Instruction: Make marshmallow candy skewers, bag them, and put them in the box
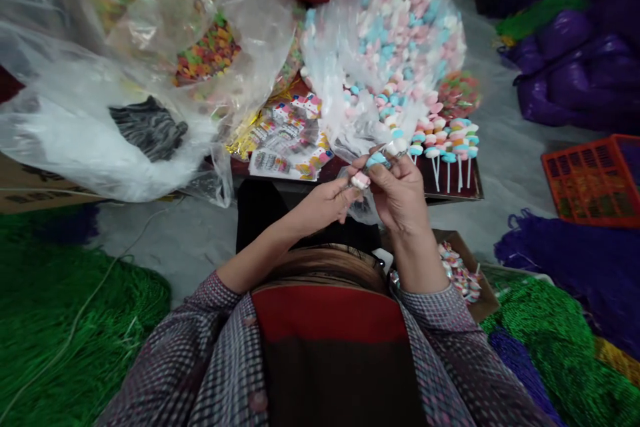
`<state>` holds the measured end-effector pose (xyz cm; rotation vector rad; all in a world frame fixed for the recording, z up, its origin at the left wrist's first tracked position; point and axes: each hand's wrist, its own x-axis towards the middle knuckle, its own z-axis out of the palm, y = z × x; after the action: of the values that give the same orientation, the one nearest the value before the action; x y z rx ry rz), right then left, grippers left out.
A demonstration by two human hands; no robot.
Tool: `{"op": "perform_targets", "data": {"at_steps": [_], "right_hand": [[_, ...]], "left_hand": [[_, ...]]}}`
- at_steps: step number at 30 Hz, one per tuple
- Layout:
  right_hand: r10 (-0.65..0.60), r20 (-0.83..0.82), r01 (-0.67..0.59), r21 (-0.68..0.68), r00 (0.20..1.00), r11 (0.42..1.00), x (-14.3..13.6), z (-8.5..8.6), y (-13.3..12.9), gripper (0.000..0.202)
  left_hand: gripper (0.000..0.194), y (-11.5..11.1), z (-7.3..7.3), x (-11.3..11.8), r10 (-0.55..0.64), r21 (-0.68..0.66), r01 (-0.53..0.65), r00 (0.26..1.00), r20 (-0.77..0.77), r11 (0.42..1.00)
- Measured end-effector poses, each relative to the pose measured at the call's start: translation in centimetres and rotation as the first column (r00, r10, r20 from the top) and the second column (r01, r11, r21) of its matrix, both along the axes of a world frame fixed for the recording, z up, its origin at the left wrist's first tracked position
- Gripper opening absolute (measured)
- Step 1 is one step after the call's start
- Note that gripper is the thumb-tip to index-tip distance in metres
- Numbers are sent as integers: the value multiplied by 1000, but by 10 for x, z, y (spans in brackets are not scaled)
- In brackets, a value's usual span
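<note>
A marshmallow skewer (378, 159), with pink, blue and white pieces in a row, is held slantwise between my two hands above the near edge of the table. My left hand (327, 204) is closed, thumb and fingers pinching the pink and white end. My right hand (403, 194) is closed around the blue and white part, thumb on the near side. Shiny clear film shows about the candy, and a piece of clear plastic hangs below the hands. Just beyond my right hand, several marshmallow sticks (450, 140) lie with white sticks toward me.
Printed wrappers (290, 140) lie on the dark table. Behind are a big bag of marshmallows (405, 20) and bags of colourful gummies (210, 47). A box of wrapped candies (457, 270) stands at my right. An orange crate (590, 180) and green strands (75, 307) are on the floor.
</note>
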<state>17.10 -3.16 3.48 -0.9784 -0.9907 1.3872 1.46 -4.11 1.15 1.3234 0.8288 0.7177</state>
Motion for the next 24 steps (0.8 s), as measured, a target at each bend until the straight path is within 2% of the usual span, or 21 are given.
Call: {"op": "perform_targets", "data": {"at_steps": [1,3,5,6,8,11,13,15,18,20,22,24], "right_hand": [[-57,26,56,20,998,998,-6,-4,3,39],[-153,76,147,71,985,987,-20,-12,9,37],[-198,125,183,121,972,976,-32,-15,16,38],[-189,153,168,136,970,976,-35,-15,20,39],[-94,228,64,136,969,989,-37,-9,30,42],[135,367,-179,88,921,980,-34,5,54,41],[194,454,-255,76,869,964,-36,9,78,35],[159,562,-256,97,812,962,-43,7,106,27],[51,765,-270,164,642,949,-67,-6,150,21],[-18,881,-316,189,473,930,-85,-15,176,24],[-44,957,-383,156,286,911,-103,-21,196,29],[-53,990,-399,101,130,911,-119,-26,209,33]], "left_hand": [[43,1,-2,-1,99,136,-79,985,-145,988],[39,4,-7,-3,285,365,-143,884,-372,920],[36,7,-10,-7,375,454,-153,808,-454,878],[35,9,-11,-11,391,461,-170,809,-440,871],[38,12,-12,-21,383,408,-239,866,-321,881],[47,18,-13,-39,378,159,-367,925,-43,916],[50,22,-14,-51,457,-49,-455,881,123,889],[52,25,-14,-62,570,-198,-535,786,238,821],[53,30,-14,-72,669,-298,-600,667,327,743],[54,33,-15,-76,704,-332,-620,619,348,710],[54,35,-19,-77,732,-369,-632,587,348,682],[54,36,-23,-78,749,-402,-632,567,344,663]]}}
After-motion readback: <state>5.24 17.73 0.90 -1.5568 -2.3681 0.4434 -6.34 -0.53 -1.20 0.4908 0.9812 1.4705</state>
